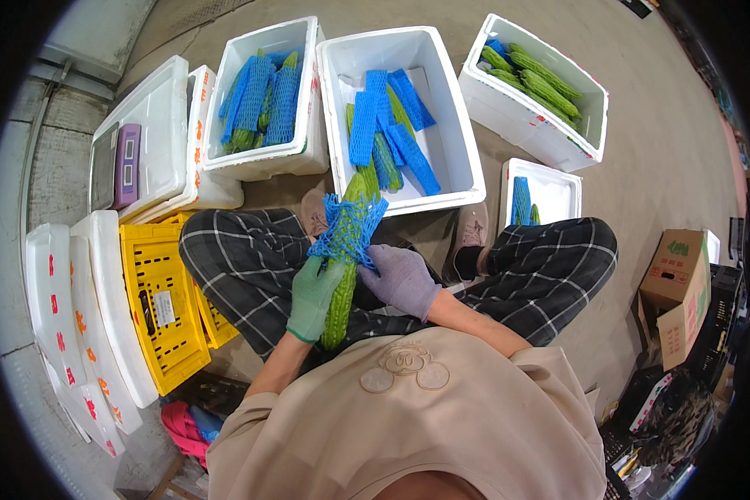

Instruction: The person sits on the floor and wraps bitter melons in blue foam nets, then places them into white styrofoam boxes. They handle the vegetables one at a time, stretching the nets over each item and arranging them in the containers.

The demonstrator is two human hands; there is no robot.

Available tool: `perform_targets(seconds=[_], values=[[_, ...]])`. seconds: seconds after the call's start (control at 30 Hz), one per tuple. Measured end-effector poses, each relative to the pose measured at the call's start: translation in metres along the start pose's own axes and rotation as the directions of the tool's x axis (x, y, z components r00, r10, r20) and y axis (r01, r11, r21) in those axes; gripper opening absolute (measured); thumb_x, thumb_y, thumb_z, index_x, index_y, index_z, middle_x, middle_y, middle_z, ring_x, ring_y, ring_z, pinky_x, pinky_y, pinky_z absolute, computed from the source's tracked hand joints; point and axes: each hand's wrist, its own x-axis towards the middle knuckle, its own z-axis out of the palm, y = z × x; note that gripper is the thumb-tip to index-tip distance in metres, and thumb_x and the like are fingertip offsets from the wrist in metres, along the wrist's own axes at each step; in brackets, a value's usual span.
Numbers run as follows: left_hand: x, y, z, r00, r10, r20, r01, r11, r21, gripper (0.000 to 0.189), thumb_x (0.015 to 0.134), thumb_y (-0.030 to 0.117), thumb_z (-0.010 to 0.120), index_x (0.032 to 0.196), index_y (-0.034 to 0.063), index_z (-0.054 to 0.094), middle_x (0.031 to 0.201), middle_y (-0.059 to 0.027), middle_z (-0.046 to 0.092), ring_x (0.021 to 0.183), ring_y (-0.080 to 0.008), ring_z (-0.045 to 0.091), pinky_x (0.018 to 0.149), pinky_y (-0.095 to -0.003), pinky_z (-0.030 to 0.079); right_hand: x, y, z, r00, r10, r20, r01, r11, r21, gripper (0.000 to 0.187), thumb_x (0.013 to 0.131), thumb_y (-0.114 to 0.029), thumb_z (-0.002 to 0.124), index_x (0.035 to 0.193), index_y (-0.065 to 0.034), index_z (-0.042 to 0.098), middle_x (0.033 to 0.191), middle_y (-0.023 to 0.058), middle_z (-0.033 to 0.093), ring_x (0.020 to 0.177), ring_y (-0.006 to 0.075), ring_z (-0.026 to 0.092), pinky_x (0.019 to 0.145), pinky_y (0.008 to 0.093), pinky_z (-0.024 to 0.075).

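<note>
My left hand (pixel 316 295), in a green glove, grips a bitter melon (pixel 341 306) from its left side. A blue foam net sleeve (pixel 348 230) is bunched around the melon's upper half, and the melon's tip shows beyond it. My right hand (pixel 400 280), in a grey-purple glove, pinches the net's lower edge at the melon's right side. Just beyond stands a white foam box (pixel 456 164) holding flat blue net sleeves (pixel 364 128) and several melons, one partly in a net.
Netted melons fill a foam box (pixel 269 160) at upper left; bare ones (pixel 547 87) lie in another at upper right. A small foam tray (pixel 559 194) sits near the right knee. A scale (pixel 127 165), a yellow crate (pixel 165 312) and foam lids (pixel 115 300) stand left, a cardboard box (pixel 675 269) right.
</note>
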Motion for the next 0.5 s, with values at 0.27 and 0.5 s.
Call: perform_targets(seconds=[0.27,0.5], values=[[0.004,0.01,0.001,0.995,-0.097,0.006,0.096,0.995,0.012,0.024,0.093,0.017,0.063,0.112,0.003,0.061,0.09,-0.0022,0.063,0.075,-0.0085,0.059,0.065,-0.0237,0.048,-0.003,-0.002,-0.003,0.998,-0.058,-0.026,0.058,0.998,0.005,0.027,0.086,-0.03,0.062,0.084,-0.004,0.057,0.08,0.0181,0.061,0.077,0.0376,0.063,0.068,0.0476,0.0492],[0.002,0.009,0.004,0.995,-0.088,0.039,0.09,0.995,-0.049,0.025,0.093,0.017,0.063,0.113,0.0027,0.06,0.091,-0.0015,0.063,0.074,-0.0086,0.059,0.065,-0.0236,0.048,-0.003,0.006,-0.003,0.999,0.024,0.037,-0.03,0.986,0.164,0.029,0.087,-0.034,0.06,0.085,-0.0047,0.059,0.08,0.0176,0.062,0.078,0.0377,0.063,0.07,0.0466,0.0489]])
